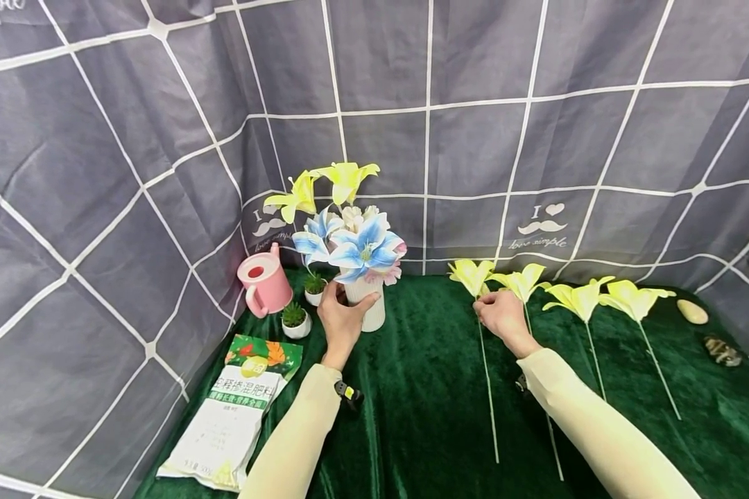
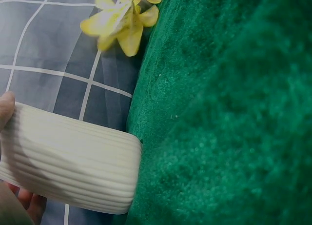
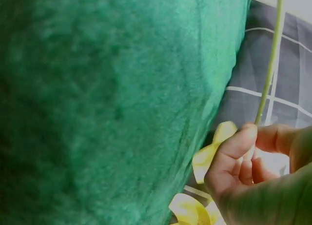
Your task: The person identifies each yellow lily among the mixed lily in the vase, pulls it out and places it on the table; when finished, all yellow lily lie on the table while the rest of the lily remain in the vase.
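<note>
My left hand [image 1: 343, 312] grips the white ribbed vase [image 1: 374, 312] near its upper part, thumb in front. In the left wrist view the vase [image 2: 73, 161] stands on the green cloth. Blue-and-white lilies [image 1: 365, 249], pale pink blooms and two taller yellow lilies [image 1: 346, 181] fill its top. To the right, my right hand [image 1: 502, 319] pinches the stem of the leftmost loose yellow lily [image 1: 471, 276] just below its bloom. The right wrist view shows the thin green stem [image 3: 270, 64] between thumb and forefinger. A second yellow lily [image 1: 521, 281] lies partly under that forearm.
Two more yellow lilies [image 1: 577, 299] lie farther right, near a pale stone [image 1: 693, 312] and a dark striped one [image 1: 722, 351]. At left are a pink watering can [image 1: 268, 287], two small potted succulents [image 1: 296, 322] and a fertilizer bag [image 1: 227, 416]. Grey checked fabric [image 1: 474, 152] hangs behind.
</note>
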`<state>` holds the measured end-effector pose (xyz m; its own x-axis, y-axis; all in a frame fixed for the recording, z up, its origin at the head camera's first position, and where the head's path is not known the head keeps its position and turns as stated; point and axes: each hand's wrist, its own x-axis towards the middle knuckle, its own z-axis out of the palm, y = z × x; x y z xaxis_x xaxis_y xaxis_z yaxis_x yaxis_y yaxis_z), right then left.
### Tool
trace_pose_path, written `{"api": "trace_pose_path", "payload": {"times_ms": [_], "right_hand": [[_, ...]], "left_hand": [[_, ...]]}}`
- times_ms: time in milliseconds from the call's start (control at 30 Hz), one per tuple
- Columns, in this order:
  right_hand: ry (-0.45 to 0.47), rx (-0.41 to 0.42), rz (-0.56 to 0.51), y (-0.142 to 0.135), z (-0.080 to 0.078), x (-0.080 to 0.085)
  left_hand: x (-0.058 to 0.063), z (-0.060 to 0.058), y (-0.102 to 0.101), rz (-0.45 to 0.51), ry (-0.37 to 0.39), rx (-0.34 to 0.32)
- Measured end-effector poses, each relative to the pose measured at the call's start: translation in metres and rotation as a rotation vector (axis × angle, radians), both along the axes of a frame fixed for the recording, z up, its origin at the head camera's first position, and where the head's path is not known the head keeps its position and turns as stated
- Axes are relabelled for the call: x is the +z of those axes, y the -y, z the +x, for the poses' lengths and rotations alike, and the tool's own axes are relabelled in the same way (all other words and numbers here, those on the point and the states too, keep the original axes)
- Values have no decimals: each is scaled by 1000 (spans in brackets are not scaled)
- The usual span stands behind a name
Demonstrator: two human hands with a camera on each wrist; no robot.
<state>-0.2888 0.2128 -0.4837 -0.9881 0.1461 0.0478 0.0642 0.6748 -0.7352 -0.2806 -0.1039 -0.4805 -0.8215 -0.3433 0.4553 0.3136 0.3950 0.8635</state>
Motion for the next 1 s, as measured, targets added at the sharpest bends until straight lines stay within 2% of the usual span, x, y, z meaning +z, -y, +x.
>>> {"api": "trace_pose_path", "payload": {"times_ms": [67,300,500,667,833,1000], "right_hand": [[4,5,-8,0,0,0],[119,30,-144,0,2,-4],[132,46,-193,-1,3,-5],[121,38,-197,-3,10,0],[85,32,-202,-5,21,16],[28,19,-247,-3,32,45]], "left_hand": [[0,0,0,2,-4,-2],[0,0,0,6,-5,-10],[-1,0,0,4,-17,-7],[-1,0,0,4,-13,-13],[-1,0,0,7,-10,-15],[0,1,0,7,-19,-13]]}}
